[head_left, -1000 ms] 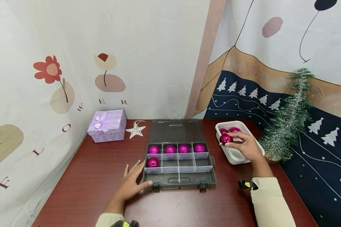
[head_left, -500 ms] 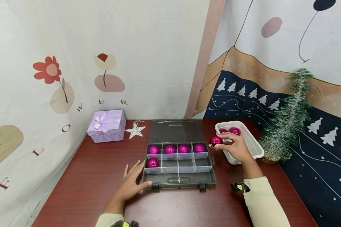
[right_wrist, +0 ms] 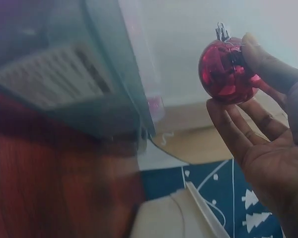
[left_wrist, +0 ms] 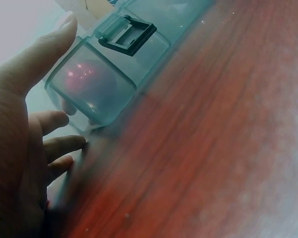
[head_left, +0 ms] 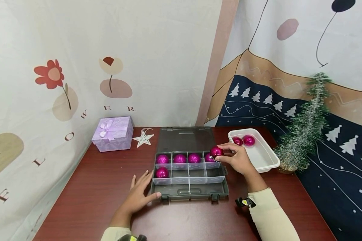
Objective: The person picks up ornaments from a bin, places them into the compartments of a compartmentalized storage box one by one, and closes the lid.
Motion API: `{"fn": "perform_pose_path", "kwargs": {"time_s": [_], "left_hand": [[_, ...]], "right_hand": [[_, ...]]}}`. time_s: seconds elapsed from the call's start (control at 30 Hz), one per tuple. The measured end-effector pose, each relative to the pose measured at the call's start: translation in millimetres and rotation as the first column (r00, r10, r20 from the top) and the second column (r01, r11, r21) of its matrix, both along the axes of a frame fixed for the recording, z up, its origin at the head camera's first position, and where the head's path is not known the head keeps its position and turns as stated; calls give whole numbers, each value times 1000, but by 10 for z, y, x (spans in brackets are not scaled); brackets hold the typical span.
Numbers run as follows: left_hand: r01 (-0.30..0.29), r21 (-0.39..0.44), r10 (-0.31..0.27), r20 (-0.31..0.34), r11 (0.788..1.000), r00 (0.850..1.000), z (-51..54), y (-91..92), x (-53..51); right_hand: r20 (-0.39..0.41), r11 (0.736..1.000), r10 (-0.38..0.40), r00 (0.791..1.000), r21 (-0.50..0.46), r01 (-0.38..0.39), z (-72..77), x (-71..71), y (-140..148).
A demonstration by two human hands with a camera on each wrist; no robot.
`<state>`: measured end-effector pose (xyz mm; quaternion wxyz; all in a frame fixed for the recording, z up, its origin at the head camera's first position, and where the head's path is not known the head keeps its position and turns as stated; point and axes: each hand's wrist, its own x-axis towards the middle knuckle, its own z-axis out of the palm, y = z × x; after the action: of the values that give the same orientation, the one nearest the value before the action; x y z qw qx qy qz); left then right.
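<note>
My right hand (head_left: 236,158) pinches a shiny magenta Christmas ball (right_wrist: 226,72) between thumb and fingers, its silver cap showing. In the head view that ball hangs over the back right corner of a grey see-through compartment box (head_left: 175,190), partly hiding the glittery ball behind it. Glittery magenta balls (head_left: 179,158) sit in the back row of compartments. One shiny ball (head_left: 162,172) lies in the middle row's leftmost compartment. With fingers spread, my left hand (head_left: 140,194) rests at the box's left side, thumb by the front left corner.
A white tub (head_left: 260,157) with two shiny balls (head_left: 248,140) stands right of the box. Behind it is a small frosted tree (head_left: 307,134). A lilac gift box (head_left: 114,134) and a white star (head_left: 143,138) are at the back left. The box's lid (head_left: 185,139) lies folded back.
My right hand has carried the shiny ball leftward from over the white tub to above the box's back right corner. The left hand has stayed in place.
</note>
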<state>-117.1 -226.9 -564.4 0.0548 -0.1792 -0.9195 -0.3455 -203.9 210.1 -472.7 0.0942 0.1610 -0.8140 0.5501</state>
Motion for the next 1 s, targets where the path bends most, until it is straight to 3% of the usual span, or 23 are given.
{"fn": "perform_pose_path", "kwargs": {"time_s": [0.37, 0.7, 1.0], "left_hand": [[-7, -2, 7, 6, 1000, 1000, 2, 1, 11], [-10, 6, 10, 4, 1000, 1000, -30, 6, -3], [-10, 10, 10, 27, 1000, 1000, -37, 3, -20]], "right_hand": [[7, 997, 65, 998, -47, -64, 19, 88, -329], [-43, 995, 96, 994, -32, -98, 4, 164, -691], [4, 994, 111, 994, -14, -111, -49, 235, -1014]]}}
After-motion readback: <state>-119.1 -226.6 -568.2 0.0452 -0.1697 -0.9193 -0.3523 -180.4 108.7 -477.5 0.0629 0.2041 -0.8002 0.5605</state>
